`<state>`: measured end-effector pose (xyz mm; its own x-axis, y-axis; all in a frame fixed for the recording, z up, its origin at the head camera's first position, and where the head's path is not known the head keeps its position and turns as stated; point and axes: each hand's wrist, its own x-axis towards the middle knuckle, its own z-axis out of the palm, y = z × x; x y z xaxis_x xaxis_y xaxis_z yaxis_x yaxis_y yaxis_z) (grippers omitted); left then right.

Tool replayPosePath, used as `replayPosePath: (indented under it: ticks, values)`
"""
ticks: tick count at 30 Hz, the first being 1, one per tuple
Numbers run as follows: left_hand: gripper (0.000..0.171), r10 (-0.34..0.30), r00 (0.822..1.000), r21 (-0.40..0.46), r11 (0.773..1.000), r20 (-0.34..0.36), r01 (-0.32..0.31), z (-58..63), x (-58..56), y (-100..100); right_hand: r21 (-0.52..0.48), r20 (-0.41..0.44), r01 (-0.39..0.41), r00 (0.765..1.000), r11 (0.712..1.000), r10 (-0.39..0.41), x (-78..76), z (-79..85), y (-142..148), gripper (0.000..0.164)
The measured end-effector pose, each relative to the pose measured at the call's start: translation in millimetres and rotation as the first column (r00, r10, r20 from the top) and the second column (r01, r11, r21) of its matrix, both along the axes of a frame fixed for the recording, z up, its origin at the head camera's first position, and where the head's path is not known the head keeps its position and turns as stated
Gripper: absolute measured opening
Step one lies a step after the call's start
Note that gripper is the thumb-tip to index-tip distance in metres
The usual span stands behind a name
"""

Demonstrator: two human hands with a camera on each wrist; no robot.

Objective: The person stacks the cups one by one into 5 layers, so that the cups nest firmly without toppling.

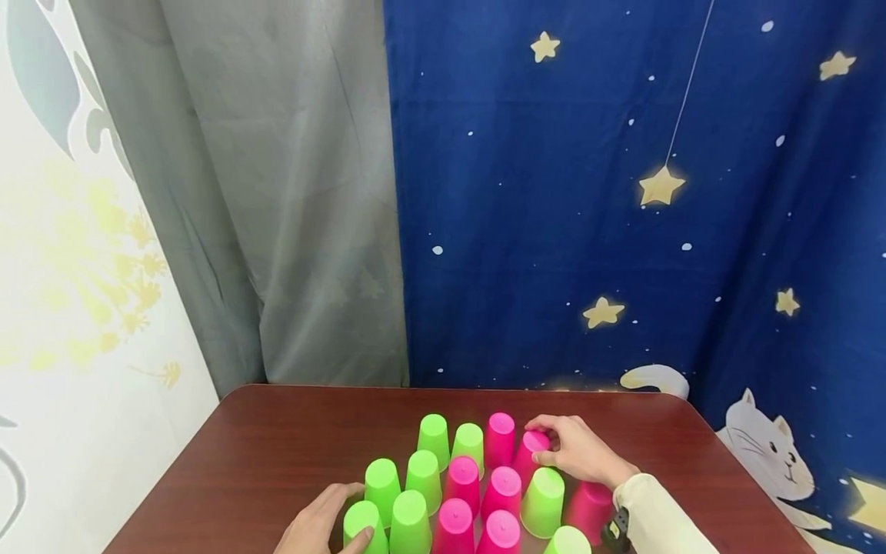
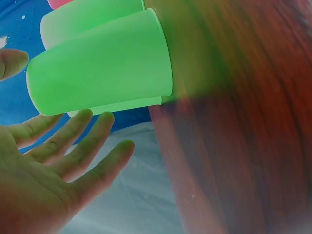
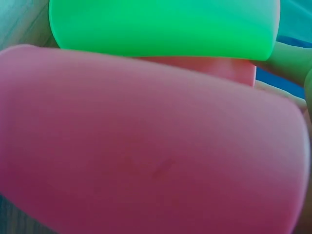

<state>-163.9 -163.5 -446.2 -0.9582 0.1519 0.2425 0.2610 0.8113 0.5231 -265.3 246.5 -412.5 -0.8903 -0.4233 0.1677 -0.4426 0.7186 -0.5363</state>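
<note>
Upside-down green and pink plastic cups stand in close rows. My right hand [image 1: 581,452] holds a pink cup [image 1: 527,455] at the back right, thumb on its near side and fingers at its top. Below that hand are a green cup [image 1: 543,504] and another pink cup [image 1: 589,511], which fills most of the right wrist view and hides much of the hold. At the front left, my left hand [image 1: 318,522] spreads beside a green cup [image 1: 364,527]. In the left wrist view its fingers [image 2: 105,168] are loosely extended along the green cup [image 2: 102,63]; whether they touch is unclear.
The cups stand on a dark red-brown wooden table [image 1: 277,438] with rounded back corners. Behind it hang a grey curtain [image 1: 311,192] and a blue star-patterned curtain [image 1: 526,192]. One more green cup [image 1: 569,541] is cut off at the bottom edge.
</note>
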Motion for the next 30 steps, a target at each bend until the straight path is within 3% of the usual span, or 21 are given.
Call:
replayPosePath:
  ticks: [4, 8, 12, 17, 25, 30]
  values:
    - [0.046, -0.022, 0.988, -0.014, 1.0, -0.155, 0.02, -6.4, 1.2, -1, 0.003, -0.001, 0.003, 1.0, 1.0, -0.003, -1.7, 2.7, 3, 0.041]
    - [0.051, -0.051, 0.95, -0.012, 0.999, -0.308, 0.05, -13.5, 0.1, -2, 0.004, 0.003, 0.014, 1.0, 1.0, -0.014, -5.5, 7.5, 6, 0.041]
    - [0.056, -0.083, 0.917, -0.002, 0.996, -0.391, 0.089, -19.2, -2.3, -5, 0.005, -0.003, 0.019, 1.0, 1.0, -0.019, -11.8, 11.0, 9, 0.042]
    - [0.054, -0.124, 0.899, -0.005, 0.991, -0.42, 0.134, -23.3, -4.6, -10, 0.021, -0.039, 0.034, 0.999, 0.999, -0.033, -21.8, 13.5, 12, 0.041]
    - [0.053, -0.118, 0.901, -0.014, 0.992, -0.418, 0.124, -23.4, -3.3, -12, 0.015, 0.012, 0.091, 0.996, 0.996, -0.091, -38.4, 22.9, 13, 0.037]
    - [0.052, -0.118, 0.907, -0.028, 0.993, -0.405, 0.117, -23.2, -2.1, -14, 0.03, -0.003, 0.094, 0.996, 0.995, -0.094, -44.3, 33.4, 12, 0.036]
